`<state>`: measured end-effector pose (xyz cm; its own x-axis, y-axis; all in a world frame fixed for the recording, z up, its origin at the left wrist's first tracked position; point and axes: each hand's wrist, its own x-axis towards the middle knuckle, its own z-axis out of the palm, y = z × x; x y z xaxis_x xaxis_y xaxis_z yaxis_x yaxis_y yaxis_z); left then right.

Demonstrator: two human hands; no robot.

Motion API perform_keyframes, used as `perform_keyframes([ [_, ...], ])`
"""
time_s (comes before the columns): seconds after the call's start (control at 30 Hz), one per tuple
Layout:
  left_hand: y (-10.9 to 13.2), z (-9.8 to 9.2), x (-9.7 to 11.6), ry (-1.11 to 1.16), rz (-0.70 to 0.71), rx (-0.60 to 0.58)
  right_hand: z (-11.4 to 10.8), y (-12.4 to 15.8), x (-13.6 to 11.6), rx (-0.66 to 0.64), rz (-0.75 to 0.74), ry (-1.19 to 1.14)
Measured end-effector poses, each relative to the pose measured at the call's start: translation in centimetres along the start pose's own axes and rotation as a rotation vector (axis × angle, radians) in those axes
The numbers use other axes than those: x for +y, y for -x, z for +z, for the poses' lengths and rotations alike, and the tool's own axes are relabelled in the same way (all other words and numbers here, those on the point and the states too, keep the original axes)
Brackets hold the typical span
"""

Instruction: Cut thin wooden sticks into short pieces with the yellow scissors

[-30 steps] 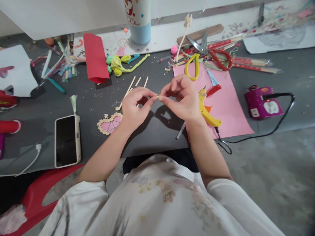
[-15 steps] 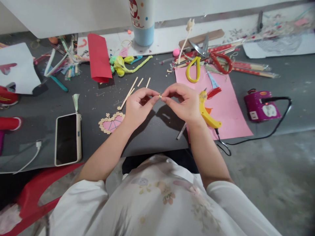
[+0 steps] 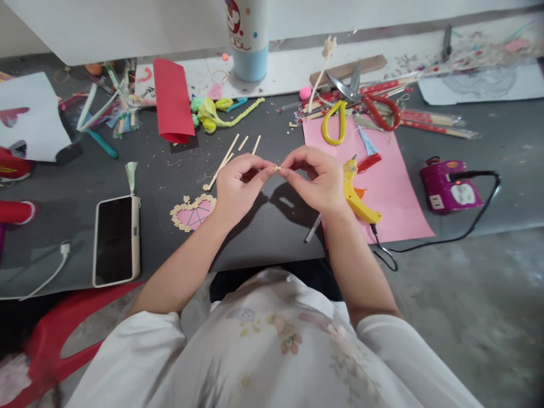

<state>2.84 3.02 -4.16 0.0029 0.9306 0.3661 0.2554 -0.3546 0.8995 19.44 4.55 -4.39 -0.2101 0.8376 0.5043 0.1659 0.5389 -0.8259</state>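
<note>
Between the fingertips of both hands is a tiny pale wooden piece [image 3: 277, 168], too small to make out in detail. My left hand [image 3: 241, 184] pinches it from one side, and my right hand [image 3: 317, 177] pinches it from the other. Below and left of my left hand lies a pink heart [image 3: 191, 216] edged with small pale pieces and crossed by dark lines; my wrist is close to its right edge. Thin wooden sticks [image 3: 222, 162] lie just beyond my left hand. A yellow glue gun [image 3: 359, 203] rests beside my right wrist on a pink sheet [image 3: 403, 209].
Yellow-and-red-handled scissors [image 3: 335, 122] lie at the back right among wrapped sticks. A purple box [image 3: 451, 186] with a black cable sits at right. To the left are a phone [image 3: 114, 241] and a red paper roll [image 3: 173, 102]. A tumbler [image 3: 250, 59] stands behind.
Both hands keep pinching the small piece, with barely any movement of the fingers. The view has shifted very slightly.
</note>
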Motion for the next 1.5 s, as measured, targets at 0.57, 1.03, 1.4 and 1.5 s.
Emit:
perform_keyframes([
  [0.57,-0.2,0.1,0.2,0.072,-0.100,-0.046,0.2,0.1,0.3,-0.002,0.027,0.021],
  [1.03,-0.4,0.2,-0.8,0.348,-0.384,-0.154,0.0,0.0,0.3,-0.004,0.016,0.030],
  [1.4,-0.4,0.2,-0.3,0.406,-0.452,-0.166,0.1,0.0,0.3,-0.021,0.008,0.075],
  [1.5,-0.3,0.2,-0.4,0.408,-0.435,-0.152,0.2,0.0,0.2,-0.016,0.010,0.069],
])
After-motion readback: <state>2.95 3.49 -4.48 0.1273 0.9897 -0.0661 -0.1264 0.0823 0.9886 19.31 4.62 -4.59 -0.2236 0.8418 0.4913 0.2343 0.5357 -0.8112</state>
